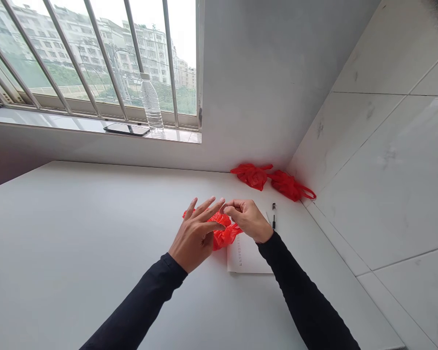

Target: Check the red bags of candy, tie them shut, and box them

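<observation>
A crumpled red plastic bag (224, 238) lies beneath both hands, partly over a white spiral notebook (251, 260). My left hand (199, 231) is held above the bag with its fingers spread and hides part of it. Close by on the right, my right hand (248, 218) has its fingers curled into a pinch beside the left fingertips. Whatever sits between those pinched fingers, if anything, is too small or hidden to make out. Just past the right hand, a black pen (274, 216) with a clear cap lies at the notebook's edge.
Two more red plastic bags (253, 176) rest at the back of the white table (95, 233), against the wall. Marble-look tiles (397, 184) border the right side. On the windowsill stand a clear water bottle (152, 104) and a flat-lying phone (127, 129).
</observation>
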A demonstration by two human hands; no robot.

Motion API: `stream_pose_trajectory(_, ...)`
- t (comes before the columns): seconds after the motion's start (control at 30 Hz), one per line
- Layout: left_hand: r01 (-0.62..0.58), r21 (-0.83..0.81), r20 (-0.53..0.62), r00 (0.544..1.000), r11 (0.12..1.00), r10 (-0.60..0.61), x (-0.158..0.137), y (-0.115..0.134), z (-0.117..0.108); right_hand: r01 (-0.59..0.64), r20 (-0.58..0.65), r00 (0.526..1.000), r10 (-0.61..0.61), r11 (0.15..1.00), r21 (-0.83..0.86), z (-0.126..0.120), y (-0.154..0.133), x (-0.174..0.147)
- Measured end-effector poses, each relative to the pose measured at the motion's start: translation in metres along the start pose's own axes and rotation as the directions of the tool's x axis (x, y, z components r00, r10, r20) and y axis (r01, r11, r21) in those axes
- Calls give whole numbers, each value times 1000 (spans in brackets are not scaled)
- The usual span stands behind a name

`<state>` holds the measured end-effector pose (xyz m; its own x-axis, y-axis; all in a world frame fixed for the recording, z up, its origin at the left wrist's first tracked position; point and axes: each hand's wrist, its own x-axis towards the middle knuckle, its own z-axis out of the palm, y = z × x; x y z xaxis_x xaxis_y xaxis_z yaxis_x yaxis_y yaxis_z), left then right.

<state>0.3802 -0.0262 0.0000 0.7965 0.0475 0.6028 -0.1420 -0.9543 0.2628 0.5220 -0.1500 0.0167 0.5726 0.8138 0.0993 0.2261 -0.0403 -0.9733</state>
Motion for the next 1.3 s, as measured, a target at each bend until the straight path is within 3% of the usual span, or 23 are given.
stream_pose_trajectory(0.13,173,-54,-89,980,983,-178,2,-8,1,-26,-45,999,21,993,-118,-9,4,4)
stream_pose_trajectory(0.23,385,-124,-134,907,915,-400,4,-13,-1,-34,-3,999,34,984,-176,-15,8,5)
stream_pose_trajectory(0.3,448,-136,-120,878,883,-464,4,-17,-1,-34,22,999,39,977,-209,-17,9,5)
stream_pose_trajectory(0.5,408,-42,134,907,912,-400,-6,-26,15,17,147,987,65,867,-497,-12,21,2)
stream_pose_trajectory(0.63,355,0,201,916,935,-347,-11,-24,26,27,192,977,95,833,-553,-5,32,4)
stream_pose_trajectory(0.93,324,44,208,922,945,-326,1,-21,14,-5,68,996,49,845,-535,-8,23,6)
stream_pose_trajectory(1.17,467,69,76,879,882,-471,1,-44,-7,-60,-101,995,6,839,-540,-26,29,13)
stream_pose_trajectory(1.3,473,13,84,877,881,-473,-3,-46,-2,-7,-55,998,-23,869,-494,-17,30,12)
